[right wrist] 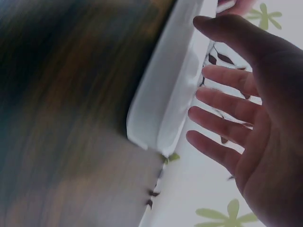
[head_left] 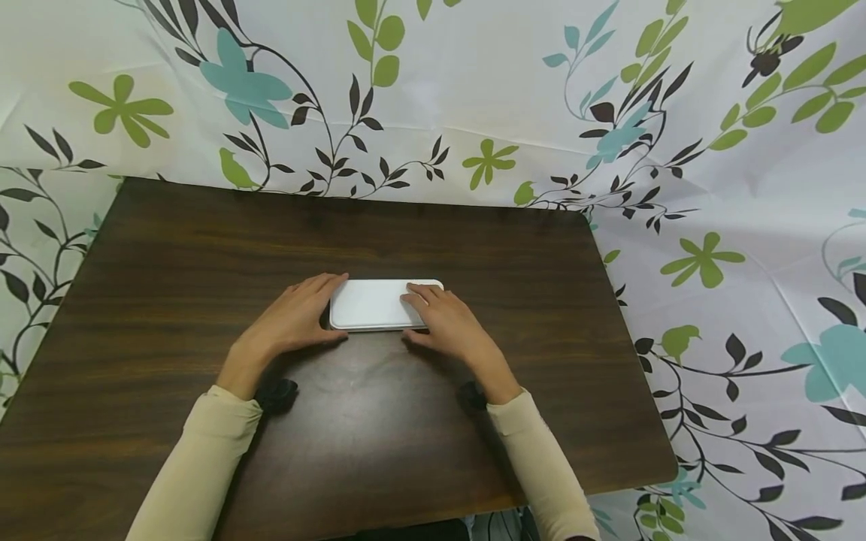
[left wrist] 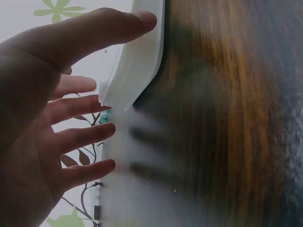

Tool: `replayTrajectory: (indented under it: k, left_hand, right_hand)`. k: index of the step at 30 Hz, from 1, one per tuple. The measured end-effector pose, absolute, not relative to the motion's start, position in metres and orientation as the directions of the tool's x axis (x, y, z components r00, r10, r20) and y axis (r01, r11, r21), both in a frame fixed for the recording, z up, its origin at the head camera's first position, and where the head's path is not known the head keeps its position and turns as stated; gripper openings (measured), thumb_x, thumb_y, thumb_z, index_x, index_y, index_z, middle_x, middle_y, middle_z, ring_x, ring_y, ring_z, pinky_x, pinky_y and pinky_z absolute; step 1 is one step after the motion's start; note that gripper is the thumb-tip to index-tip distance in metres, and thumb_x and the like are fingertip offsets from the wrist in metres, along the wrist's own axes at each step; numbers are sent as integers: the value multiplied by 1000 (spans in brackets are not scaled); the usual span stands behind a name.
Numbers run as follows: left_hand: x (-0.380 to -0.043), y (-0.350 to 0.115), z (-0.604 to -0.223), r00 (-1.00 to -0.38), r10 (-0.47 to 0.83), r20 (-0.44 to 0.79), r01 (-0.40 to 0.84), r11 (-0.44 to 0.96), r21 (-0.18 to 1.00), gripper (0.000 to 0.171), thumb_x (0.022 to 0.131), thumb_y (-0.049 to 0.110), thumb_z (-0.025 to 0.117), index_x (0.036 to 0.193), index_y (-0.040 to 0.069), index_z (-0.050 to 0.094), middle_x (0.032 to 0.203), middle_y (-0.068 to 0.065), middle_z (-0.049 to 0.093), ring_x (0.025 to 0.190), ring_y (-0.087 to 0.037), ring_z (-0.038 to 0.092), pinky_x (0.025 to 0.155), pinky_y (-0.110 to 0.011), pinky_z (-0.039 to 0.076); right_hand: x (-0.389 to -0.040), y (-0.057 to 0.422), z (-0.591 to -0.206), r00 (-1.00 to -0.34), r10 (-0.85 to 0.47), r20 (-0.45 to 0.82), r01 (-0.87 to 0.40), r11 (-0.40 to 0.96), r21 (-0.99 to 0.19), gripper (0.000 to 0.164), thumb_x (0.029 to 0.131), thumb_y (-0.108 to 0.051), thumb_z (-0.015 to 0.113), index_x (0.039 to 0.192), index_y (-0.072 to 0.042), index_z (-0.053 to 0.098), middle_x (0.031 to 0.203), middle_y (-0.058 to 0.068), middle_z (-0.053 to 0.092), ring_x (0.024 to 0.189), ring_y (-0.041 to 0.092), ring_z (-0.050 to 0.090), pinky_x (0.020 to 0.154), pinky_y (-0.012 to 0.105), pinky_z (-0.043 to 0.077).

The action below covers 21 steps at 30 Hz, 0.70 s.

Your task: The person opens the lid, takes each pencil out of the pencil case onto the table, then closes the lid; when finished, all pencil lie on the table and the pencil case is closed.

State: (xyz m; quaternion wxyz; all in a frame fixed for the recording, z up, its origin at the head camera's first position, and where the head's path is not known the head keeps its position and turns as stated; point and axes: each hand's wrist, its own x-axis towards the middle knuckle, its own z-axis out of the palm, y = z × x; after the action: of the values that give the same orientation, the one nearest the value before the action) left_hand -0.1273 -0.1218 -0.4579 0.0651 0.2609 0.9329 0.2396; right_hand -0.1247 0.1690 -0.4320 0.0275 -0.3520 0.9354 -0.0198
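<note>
White box [head_left: 372, 305]: long axis runs sideways, left hand [head_left: 292, 315] to right hand [head_left: 452, 321].

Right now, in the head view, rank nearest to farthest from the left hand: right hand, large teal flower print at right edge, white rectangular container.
1. White rectangular container, beside the left hand.
2. Right hand, at the container's right end.
3. Large teal flower print, far right.

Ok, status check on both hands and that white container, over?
Left hand at left end of white rectangular container, right hand at right end, neither visibly gripping. Container flat on wood-grain table. No obstruction visible.
</note>
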Motion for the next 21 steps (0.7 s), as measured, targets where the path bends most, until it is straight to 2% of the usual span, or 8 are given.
replayTrajectory:
  k: [7,14,17,21]
  left_hand:
    - [-132,-121,-460,-845,534,30,485,742,464,99,73,41,86,147,-3,37,140,-21,44,129,-37,42,101,-61,31]
    - [-135,-120,-462,-846,532,41,484,733,478,96,70,40,87,144,-1,41,137,-17,46,125,-35,45,99,-60,33]
    - [-136,-120,-463,-850,526,33,470,730,497,95,70,39,88,144,-1,42,136,-17,47,125,-35,45,98,-60,34]
    - [-136,-120,-464,-853,521,25,457,724,517,94,70,37,88,142,-1,42,136,-18,49,125,-35,45,97,-60,35]
  right_hand:
    - [-125,149,-435,-726,-687,-26,-688,725,37,65,85,-43,73,137,-10,53,146,8,45,128,27,44,98,43,42]
    - [-126,135,-438,-717,-697,-24,-696,712,92,65,81,-41,78,133,-11,53,146,10,45,130,32,44,98,43,43]
    - [-126,131,-440,-706,-708,0,-703,701,118,64,79,-38,80,131,-12,53,142,11,48,127,34,48,92,43,48]
    - [-127,125,-442,-671,-739,57,-722,669,176,62,75,-32,81,126,-10,54,133,15,54,116,35,55,77,40,53]
